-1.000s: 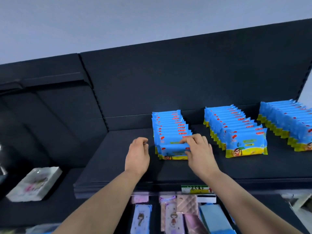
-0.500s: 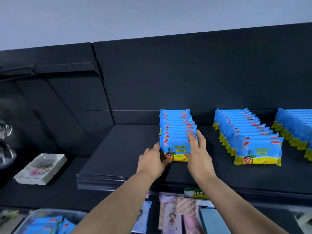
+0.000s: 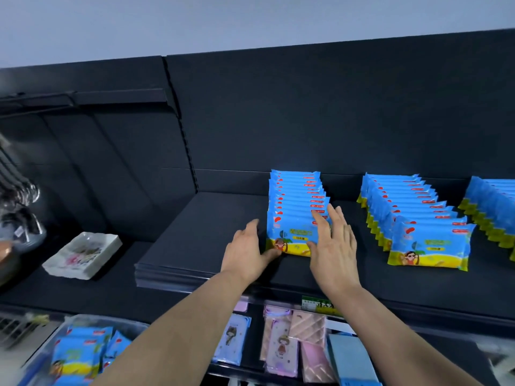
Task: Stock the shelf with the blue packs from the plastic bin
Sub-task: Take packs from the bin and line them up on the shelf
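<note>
Three rows of blue packs stand on the black shelf (image 3: 206,246). The left row (image 3: 295,201) has its front pack (image 3: 292,235) upright, facing me. My left hand (image 3: 248,252) lies at that pack's left edge, thumb touching its bottom corner, fingers straight. My right hand (image 3: 334,240) is at the pack's right side with fingers spread and straight, partly covering it. Neither hand holds anything. More blue packs (image 3: 75,355) lie in the clear plastic bin (image 3: 136,324) at the bottom left.
A middle row (image 3: 412,218) and a right row (image 3: 496,210) of blue packs fill the shelf to the right. A white dish (image 3: 83,254) sits on the lower left shelf. Pink and patterned packets (image 3: 281,344) hang below the shelf edge.
The front pack went from tilted to upright against its row. Both hands have loosened and drawn slightly back from it. The view has dropped, showing the bin.
</note>
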The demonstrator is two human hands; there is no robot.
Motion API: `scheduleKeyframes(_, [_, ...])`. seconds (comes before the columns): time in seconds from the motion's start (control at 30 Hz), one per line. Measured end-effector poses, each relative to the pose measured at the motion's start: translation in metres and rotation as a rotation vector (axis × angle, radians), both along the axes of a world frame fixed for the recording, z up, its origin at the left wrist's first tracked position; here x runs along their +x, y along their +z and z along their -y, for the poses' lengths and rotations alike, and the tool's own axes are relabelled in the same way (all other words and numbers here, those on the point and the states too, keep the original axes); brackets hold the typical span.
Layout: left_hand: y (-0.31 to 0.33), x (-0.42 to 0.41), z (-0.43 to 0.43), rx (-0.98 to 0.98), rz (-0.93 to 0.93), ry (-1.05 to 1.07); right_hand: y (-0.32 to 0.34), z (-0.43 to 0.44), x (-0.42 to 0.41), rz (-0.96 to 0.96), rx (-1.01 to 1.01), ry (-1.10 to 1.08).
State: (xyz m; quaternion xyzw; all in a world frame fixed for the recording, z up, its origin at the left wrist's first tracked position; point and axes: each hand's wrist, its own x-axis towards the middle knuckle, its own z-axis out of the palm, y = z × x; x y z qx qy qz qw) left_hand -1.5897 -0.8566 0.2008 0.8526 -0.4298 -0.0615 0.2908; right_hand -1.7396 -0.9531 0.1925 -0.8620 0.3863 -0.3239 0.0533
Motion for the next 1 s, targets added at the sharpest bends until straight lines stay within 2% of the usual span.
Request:
scheduleKeyframes(0.17, [0.004,0.014,-0.039,-0.038,0.291,0.02,0.003,-0.028,0.004,0.053,-0.207,0.032])
scheduleKeyframes(0.33, [-0.006,0.033,-0.096,-0.106,0.339,0.068,0.0,-0.077,0.034,0.046,-0.267,0.21])
scheduleKeyframes(0.43, [-0.017,0.05,-0.143,-0.064,0.346,0.09,-0.009,-0.114,0.06,0.005,-0.257,0.271])
scheduleKeyframes(0.77, [-0.061,0.12,-0.363,0.289,0.178,0.326,-0.062,-0.284,0.144,-0.203,-0.061,0.48])
scheduleKeyframes(1.0, [-0.115,0.148,-0.473,0.474,-0.064,0.438,-0.106,-0.353,0.169,-0.492,0.089,0.579])
